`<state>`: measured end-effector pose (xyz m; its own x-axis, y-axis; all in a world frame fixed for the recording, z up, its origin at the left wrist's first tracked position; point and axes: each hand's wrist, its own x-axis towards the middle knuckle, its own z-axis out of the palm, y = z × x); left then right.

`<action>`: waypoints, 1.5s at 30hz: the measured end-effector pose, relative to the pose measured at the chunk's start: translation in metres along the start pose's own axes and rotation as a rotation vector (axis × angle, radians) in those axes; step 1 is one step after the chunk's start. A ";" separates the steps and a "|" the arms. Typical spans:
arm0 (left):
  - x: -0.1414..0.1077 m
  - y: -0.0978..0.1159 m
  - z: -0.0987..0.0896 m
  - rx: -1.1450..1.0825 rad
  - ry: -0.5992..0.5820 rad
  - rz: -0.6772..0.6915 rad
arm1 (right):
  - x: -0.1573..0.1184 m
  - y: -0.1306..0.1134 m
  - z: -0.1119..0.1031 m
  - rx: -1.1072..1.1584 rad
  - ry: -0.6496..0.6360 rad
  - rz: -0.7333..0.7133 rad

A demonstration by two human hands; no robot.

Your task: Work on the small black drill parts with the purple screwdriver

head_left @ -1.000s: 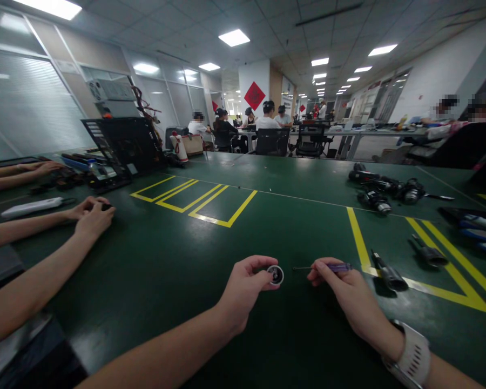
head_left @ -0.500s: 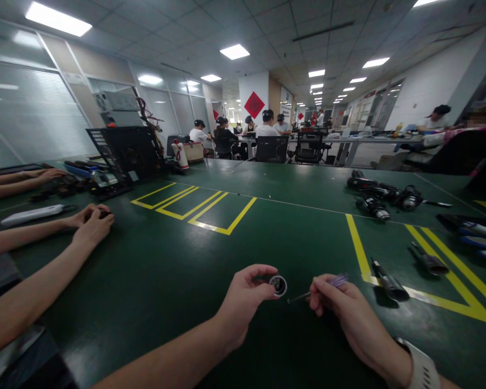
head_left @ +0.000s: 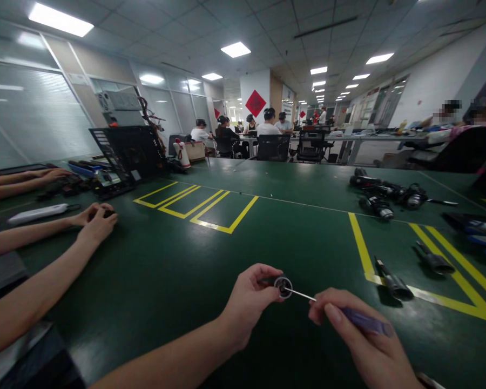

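Between the thumb and fingers of my left hand (head_left: 249, 302) is a small round part with a pale metal rim and a dark inside (head_left: 283, 287); its open end faces toward me and to the right. My right hand (head_left: 350, 324) is closed around the purple handle of a screwdriver (head_left: 366, 322). The thin metal shaft runs left, and its tip is inside the round part's opening. What the tip touches in there is too small to tell. Both hands are above the green table (head_left: 178, 292).
Two dark cone-shaped parts, one nearer (head_left: 395, 283) and one farther (head_left: 435, 260), lie right, by yellow tape. Black tool-like parts (head_left: 383, 192) lie behind them. At left, a co-worker's hands (head_left: 99, 219) hold a small dark thing. A black computer case (head_left: 125, 156) stands at the back left.
The screwdriver has swung round: its tip, earlier apart from the round part, is now inside its opening. My right hand has turned and come nearer. My left hand has shifted slightly right.
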<state>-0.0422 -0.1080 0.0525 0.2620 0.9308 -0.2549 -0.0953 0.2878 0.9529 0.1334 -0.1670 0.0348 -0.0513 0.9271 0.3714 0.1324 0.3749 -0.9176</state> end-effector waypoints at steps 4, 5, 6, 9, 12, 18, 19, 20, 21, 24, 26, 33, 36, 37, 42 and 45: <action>-0.002 0.000 0.001 0.007 -0.006 0.014 | 0.001 -0.007 0.002 -0.206 -0.061 -0.082; -0.002 0.000 0.002 0.009 -0.013 0.019 | 0.001 -0.008 0.003 -0.236 -0.068 -0.106; -0.002 -0.001 0.002 0.010 -0.021 0.025 | 0.001 -0.009 0.003 -0.262 -0.074 -0.127; -0.003 -0.003 0.002 0.011 -0.037 0.036 | 0.001 -0.009 0.004 -0.311 -0.093 -0.185; -0.002 -0.005 0.003 0.017 -0.032 0.053 | 0.001 -0.010 0.004 -0.337 -0.109 -0.259; 0.000 -0.009 0.004 0.102 -0.003 0.112 | 0.001 -0.012 0.005 -0.456 -0.089 -0.417; 0.000 -0.010 0.004 0.113 0.005 0.122 | 0.000 -0.013 0.006 -0.475 -0.082 -0.437; 0.001 -0.010 0.005 0.120 0.011 0.129 | 0.000 -0.015 0.007 -0.490 -0.074 -0.453; 0.001 -0.011 0.005 0.124 0.018 0.135 | 0.000 -0.017 0.008 -0.502 -0.066 -0.461; 0.002 -0.012 0.006 0.128 0.032 0.151 | -0.001 -0.023 0.010 -0.525 -0.054 -0.465; 0.002 -0.012 0.006 0.136 0.029 0.157 | -0.002 -0.025 0.010 -0.534 -0.050 -0.475; 0.003 -0.015 0.003 0.148 0.003 0.174 | 0.000 -0.025 0.008 -0.584 -0.072 -0.519; 0.002 -0.016 0.003 0.156 -0.012 0.177 | 0.002 -0.024 0.009 -0.629 -0.093 -0.557; 0.002 -0.016 0.003 0.160 -0.015 0.180 | 0.002 -0.024 0.010 -0.648 -0.095 -0.568; 0.005 -0.017 0.002 0.194 -0.037 0.254 | -0.002 -0.018 0.007 -0.687 -0.105 -0.611; 0.014 -0.021 -0.005 0.355 -0.011 0.388 | -0.004 -0.011 0.006 -0.701 -0.181 -0.633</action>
<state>-0.0412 -0.0999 0.0276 0.2827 0.9507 0.1278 0.1438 -0.1737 0.9742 0.1262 -0.1752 0.0422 -0.4605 0.5615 0.6875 0.5865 0.7738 -0.2392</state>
